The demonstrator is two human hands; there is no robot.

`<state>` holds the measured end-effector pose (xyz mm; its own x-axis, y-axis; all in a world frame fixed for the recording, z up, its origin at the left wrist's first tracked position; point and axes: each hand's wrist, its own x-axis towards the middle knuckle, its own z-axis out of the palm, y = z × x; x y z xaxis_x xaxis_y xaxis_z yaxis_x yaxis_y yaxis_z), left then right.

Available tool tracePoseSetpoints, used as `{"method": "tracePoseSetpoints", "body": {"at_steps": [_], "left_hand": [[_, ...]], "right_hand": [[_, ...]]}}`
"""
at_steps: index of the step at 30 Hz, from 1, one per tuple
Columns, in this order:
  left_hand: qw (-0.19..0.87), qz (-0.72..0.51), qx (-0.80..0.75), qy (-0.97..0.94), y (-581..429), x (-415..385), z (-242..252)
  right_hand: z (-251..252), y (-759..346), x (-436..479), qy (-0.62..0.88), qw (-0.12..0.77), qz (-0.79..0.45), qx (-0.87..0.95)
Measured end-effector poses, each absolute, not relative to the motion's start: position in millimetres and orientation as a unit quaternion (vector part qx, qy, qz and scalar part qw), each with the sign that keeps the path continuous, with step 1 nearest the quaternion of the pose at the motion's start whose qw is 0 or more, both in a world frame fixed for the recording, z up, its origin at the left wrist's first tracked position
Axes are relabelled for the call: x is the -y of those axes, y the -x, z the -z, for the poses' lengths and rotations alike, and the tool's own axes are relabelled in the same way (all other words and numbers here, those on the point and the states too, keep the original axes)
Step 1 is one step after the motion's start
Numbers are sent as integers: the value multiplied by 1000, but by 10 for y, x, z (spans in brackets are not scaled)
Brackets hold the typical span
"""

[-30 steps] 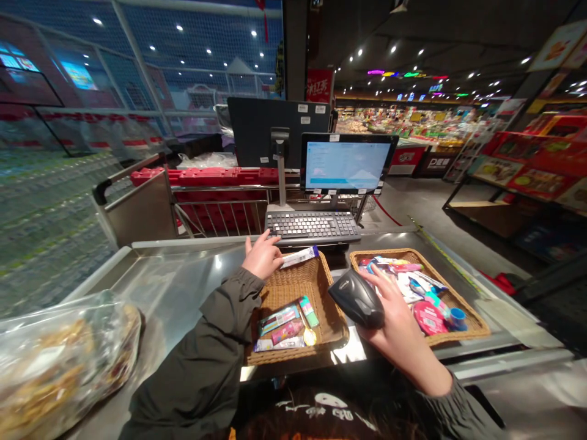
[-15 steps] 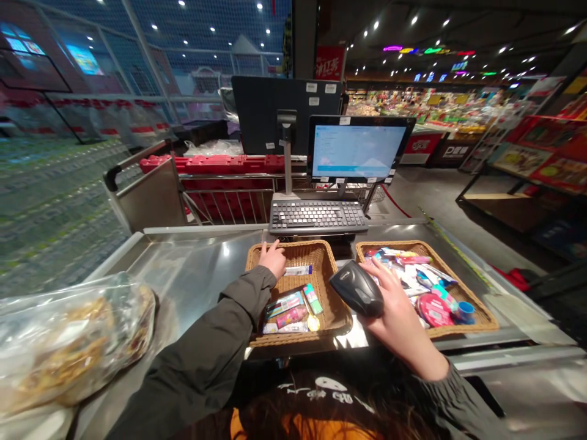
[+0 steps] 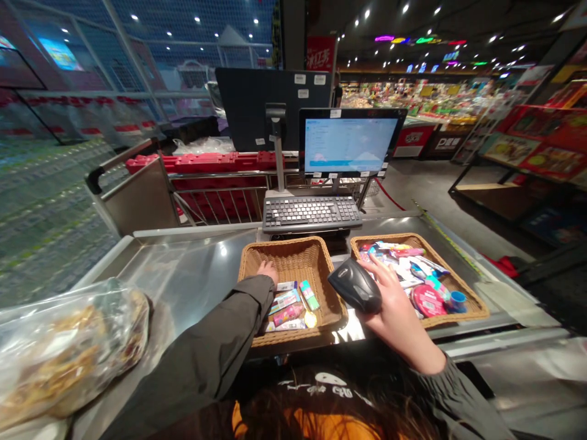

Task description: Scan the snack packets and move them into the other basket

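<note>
My left hand [image 3: 267, 271] reaches down into the left wicker basket [image 3: 250, 256], its fingers bent away from view. A white tube [image 3: 287, 286] lies right beside it, on top of several small packets [image 3: 288, 308]. I cannot see whether the fingers still grip the tube. My right hand [image 3: 389, 302] is closed on a black barcode scanner [image 3: 355, 284], held between the two baskets. The right wicker basket [image 3: 463, 308] is full of small colourful items, among them a round red tin [image 3: 424, 299].
Behind the baskets stand a keyboard [image 3: 312, 212] and a lit till screen [image 3: 348, 145]. A clear bag of food [image 3: 68, 348] lies on the steel counter [image 3: 183, 275] at the left. Red shopping baskets [image 3: 206, 164] sit beyond a rail.
My left hand came down from the keyboard's edge into the left basket, bringing the white tube with it. My right hand kept hold of the scanner with little movement.
</note>
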<state>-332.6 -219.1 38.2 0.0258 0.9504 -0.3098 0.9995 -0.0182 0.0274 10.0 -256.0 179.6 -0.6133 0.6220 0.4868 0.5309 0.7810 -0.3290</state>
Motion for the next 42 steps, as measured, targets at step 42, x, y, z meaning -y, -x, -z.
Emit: {"method": "tracePoseSetpoints", "body": {"at_steps": [42], "left_hand": [[123, -27, -530, -838, 32, 1125, -860]], "right_hand": [[-1533, -1898, 2409, 571, 357, 27, 739]]}}
